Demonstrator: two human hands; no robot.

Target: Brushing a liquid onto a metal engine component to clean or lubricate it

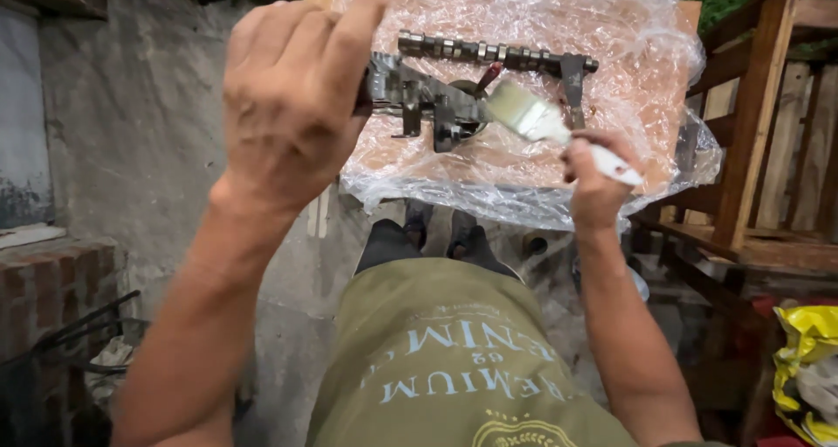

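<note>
Metal engine part, its near end hidden inside the gripping left hand, meets a paintbrush clasped by the right hand over plastic wrap.

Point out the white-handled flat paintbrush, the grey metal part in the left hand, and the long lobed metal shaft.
White-handled flat paintbrush (pixel 534 115), head view, bristles.
Grey metal part (pixel 419 98), head view, middle.
Long lobed metal shaft (pixel 489 51), head view, mid-length.
</note>
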